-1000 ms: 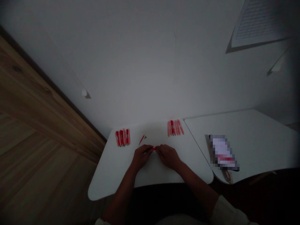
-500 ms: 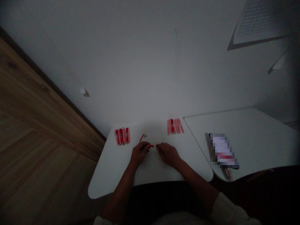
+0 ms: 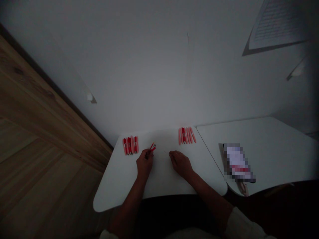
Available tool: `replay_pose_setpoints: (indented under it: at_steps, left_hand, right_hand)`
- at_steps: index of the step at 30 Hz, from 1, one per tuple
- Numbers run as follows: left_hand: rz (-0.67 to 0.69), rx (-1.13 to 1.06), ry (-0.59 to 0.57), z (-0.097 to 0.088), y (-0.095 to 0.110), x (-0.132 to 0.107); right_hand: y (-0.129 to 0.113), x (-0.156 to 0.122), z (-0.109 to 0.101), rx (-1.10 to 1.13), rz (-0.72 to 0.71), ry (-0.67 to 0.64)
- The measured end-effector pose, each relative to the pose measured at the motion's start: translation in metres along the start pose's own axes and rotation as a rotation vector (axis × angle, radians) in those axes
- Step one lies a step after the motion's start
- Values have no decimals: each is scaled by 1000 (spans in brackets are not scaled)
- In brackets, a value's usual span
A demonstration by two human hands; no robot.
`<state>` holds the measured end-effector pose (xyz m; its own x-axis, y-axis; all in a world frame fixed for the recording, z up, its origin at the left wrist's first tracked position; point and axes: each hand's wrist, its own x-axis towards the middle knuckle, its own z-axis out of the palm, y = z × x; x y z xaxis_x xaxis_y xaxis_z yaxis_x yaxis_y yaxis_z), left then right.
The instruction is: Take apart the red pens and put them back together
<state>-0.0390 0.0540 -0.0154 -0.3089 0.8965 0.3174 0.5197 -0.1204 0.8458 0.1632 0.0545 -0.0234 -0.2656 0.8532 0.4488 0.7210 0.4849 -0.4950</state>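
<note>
My left hand [image 3: 144,163] is closed around a short red pen barrel [image 3: 153,149], whose end sticks out past the fingertips. Just beyond those fingers lies another slim red pen part with a pale tip [image 3: 152,145], and a small grey piece [image 3: 155,145] rests beside it. Across a short gap, my right hand [image 3: 181,162] hovers over the table with thumb and fingers pinched together. Whatever it holds is too small to make out; a faint thin line shows near its fingertips.
A row of red and pink pens [image 3: 130,146] lies at the table's left, and a second row [image 3: 186,135] at the back right. On the adjoining table is a tablet-like device with a blurred screen [image 3: 238,161]. A wall [image 3: 154,83] stands behind the white table [image 3: 161,184].
My left hand has shifted left and turned, so the red barrel now points up and away instead of toward my right hand. My right hand has drawn slightly right, widening the gap.
</note>
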Motion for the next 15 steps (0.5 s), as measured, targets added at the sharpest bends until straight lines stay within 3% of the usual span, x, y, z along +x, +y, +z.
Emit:
replay_pose_setpoints:
  at_steps: [7, 15]
  left_hand:
    - [201, 254, -56, 6, 4, 1]
    - [419, 469, -114, 32, 15, 21]
  right_hand:
    - [0, 1, -1, 17, -3, 8]
    - [1, 2, 0, 35, 16, 49]
